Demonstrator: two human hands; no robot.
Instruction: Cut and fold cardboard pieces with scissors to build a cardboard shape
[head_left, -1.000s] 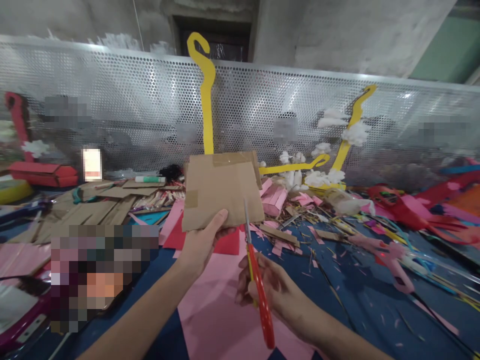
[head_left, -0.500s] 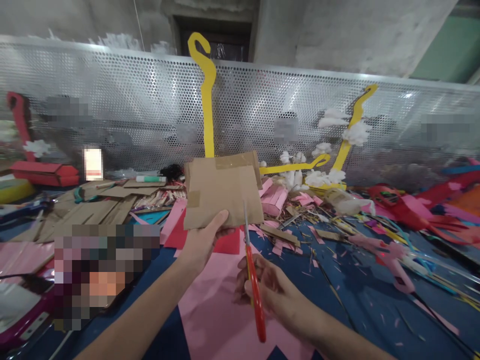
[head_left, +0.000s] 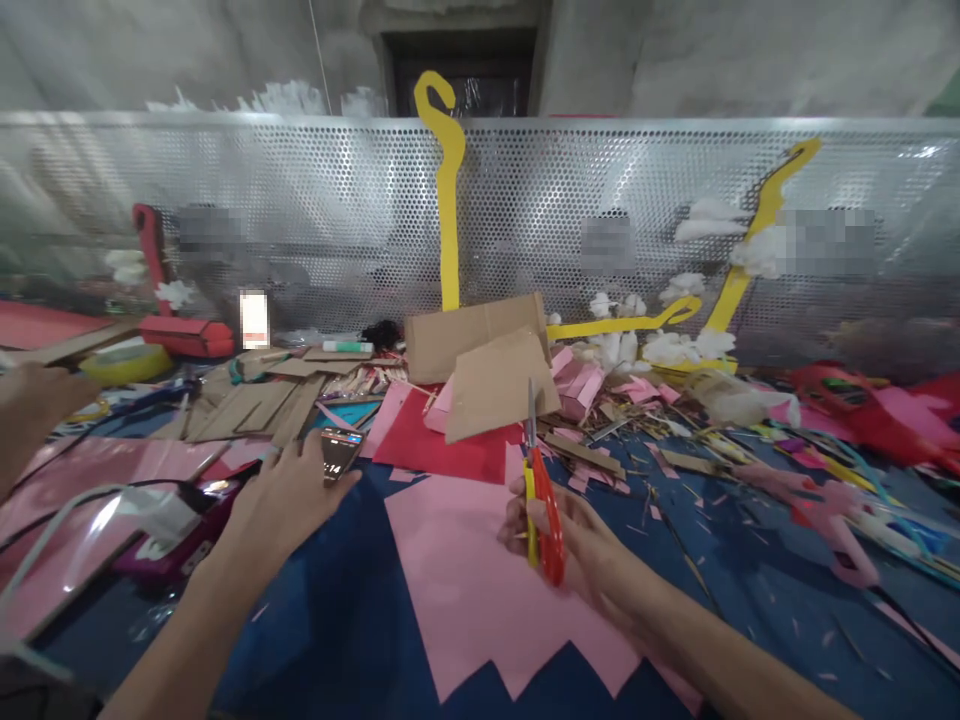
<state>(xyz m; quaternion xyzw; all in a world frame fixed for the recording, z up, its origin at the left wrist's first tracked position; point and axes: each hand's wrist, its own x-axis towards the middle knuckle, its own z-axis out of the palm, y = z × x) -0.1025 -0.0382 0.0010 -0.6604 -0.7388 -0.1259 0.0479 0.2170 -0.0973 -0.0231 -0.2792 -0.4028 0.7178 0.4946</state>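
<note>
My left hand (head_left: 296, 485) is closed over a phone (head_left: 343, 455) with a lit screen, thumb along one side and fingers across the other; most of the phone is covered. In my right hand (head_left: 551, 520) are scissors (head_left: 546, 515) with red and yellow handles, blades pointing away and up. Beyond the blades, a loose cardboard piece (head_left: 499, 390) leans against a cardboard base (head_left: 442, 345) from which a tall yellow hook (head_left: 448, 220) rises. Pink paper (head_left: 480, 560) with a zigzag edge lies below my right hand, near a red sheet (head_left: 450, 450).
Another person's hand (head_left: 41, 410) reaches in at the left. A purple power strip (head_left: 172, 540) with cables lies near my left forearm. To the right are a pink glue gun (head_left: 832, 520) and scattered scraps. A perforated metal panel (head_left: 315, 220) stands at the back.
My left hand has let go of the cardboard and moved left and down onto the phone. The cardboard piece now leans on the base. The view has turned left; another person's hand has appeared.
</note>
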